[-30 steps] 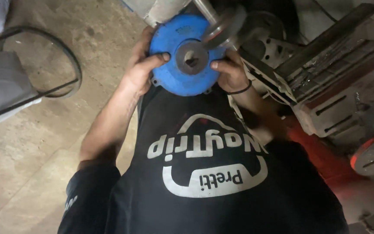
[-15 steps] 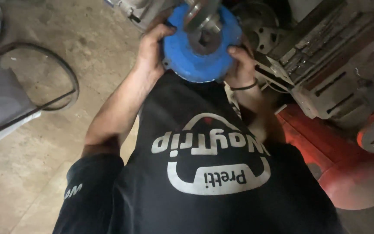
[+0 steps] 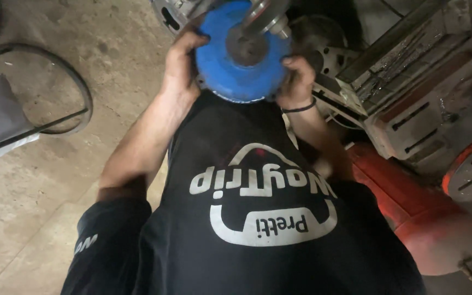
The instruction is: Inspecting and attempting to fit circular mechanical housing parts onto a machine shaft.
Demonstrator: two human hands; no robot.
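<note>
Landmark: blue round housing [image 3: 236, 71], a disc-shaped painted part at the top centre of the head view, just above the person's chest.
Housing centre: a dark grey hub [image 3: 245, 49] sits in the middle of the blue face; a bright metal shaft [image 3: 269, 13] stands out of it toward the upper right.
Left hand [image 3: 181, 63]: pressed on the left rim of the blue housing, fingers curled over its upper edge; grip closed on the housing.
Right hand [image 3: 297, 82]: clamped on the right rim of the blue housing, thumb on the face; grip closed on the housing. A dark band circles the wrist just below.
Right of housing: grey metal machine body [image 3: 427, 104] with slotted faces, near the housing.
Lower right of housing: red cylinder [image 3: 411, 213], lying on its side, well apart.
Left of housing: black belt loop [image 3: 80, 93] on the concrete floor [image 3: 34, 218], well apart.
</note>
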